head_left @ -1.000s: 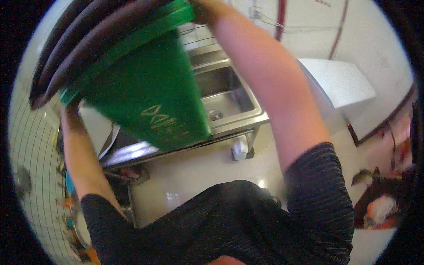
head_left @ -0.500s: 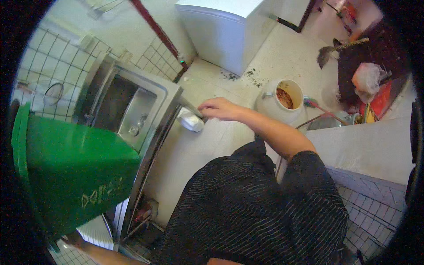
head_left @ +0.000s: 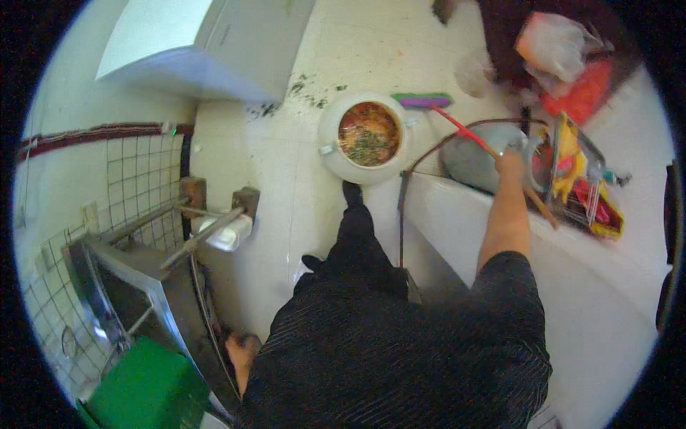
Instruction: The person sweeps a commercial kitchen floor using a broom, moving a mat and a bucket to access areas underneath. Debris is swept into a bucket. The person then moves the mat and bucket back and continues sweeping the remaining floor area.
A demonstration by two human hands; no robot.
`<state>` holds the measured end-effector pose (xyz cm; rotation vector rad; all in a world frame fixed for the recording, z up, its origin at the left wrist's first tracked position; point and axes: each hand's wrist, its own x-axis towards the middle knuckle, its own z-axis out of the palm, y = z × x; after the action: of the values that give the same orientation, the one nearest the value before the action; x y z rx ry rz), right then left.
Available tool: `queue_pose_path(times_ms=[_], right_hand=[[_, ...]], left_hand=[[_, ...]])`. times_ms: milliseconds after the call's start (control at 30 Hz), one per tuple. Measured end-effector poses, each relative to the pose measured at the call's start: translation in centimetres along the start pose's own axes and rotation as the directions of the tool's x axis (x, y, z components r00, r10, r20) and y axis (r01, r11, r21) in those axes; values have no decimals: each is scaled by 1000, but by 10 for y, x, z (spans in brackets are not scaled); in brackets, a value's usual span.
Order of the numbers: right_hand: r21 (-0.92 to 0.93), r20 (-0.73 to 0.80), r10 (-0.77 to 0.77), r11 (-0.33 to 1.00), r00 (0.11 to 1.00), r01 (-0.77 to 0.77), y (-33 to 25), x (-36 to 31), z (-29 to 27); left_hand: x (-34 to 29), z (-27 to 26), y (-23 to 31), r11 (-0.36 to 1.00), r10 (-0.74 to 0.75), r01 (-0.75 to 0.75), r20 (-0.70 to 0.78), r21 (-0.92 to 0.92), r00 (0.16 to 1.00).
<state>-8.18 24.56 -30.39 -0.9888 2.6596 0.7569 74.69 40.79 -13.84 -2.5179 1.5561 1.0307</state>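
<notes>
My right hand (head_left: pixel 510 166) reaches over a low white ledge and is closed round the red and wooden handle (head_left: pixel 468 134) of a broom. The broom's green and purple head (head_left: pixel 423 101) lies on the floor beside a white pot (head_left: pixel 332 164). At lower left, my left hand (head_left: pixel 243 349) is at the edge of a metal sink stand (head_left: pixel 171 300); its fingers look curled on the frame, though blurred and partly hidden. The stand appears tilted, with its legs (head_left: pixel 214 232) stretching forward. A green bin (head_left: pixel 146 390) is beside it.
Reddish food with green bits (head_left: pixel 369 136) fills the pot. Dark scraps (head_left: pixel 307 89) lie near a white cabinet (head_left: pixel 243 50). Beyond the ledge (head_left: pixel 450 196) are a clear plastic bag (head_left: pixel 557 46), yellow gloves (head_left: pixel 567 161) and a dark hose (head_left: pixel 402 236). A white bundle (head_left: pixel 232 232) is by the stand's legs.
My right hand has left the sink's side and moved right to the broom handle. My left hand has come in from the bin's lower edge to the stand. The view has turned.
</notes>
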Motion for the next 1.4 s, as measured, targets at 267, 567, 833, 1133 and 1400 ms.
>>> queue_pose_path(times_ms=[267, 567, 833, 1133, 1400], right_hand=[[-100, 339, -22, 993, 940, 60, 60, 62, 62], [295, 755, -75, 926, 652, -236, 7, 87, -3], [348, 333, -291, 922, 897, 170, -12, -11, -123], [232, 57, -463, 868, 885, 439, -77, -139, -291], [225, 387, -561, 827, 731, 516, -186, -244, -315]], left_hand=[[117, -45, 131, 985, -60, 9, -292, -173, 955], [175, -105, 133, 788, 518, -180, -475, 589, 711], [206, -142, 97, 883, 439, -322, -356, 341, 825], [296, -214, 31, 860, 466, -488, -624, 151, 627], [326, -211, 8, 841, 297, -526, -704, -128, 646]])
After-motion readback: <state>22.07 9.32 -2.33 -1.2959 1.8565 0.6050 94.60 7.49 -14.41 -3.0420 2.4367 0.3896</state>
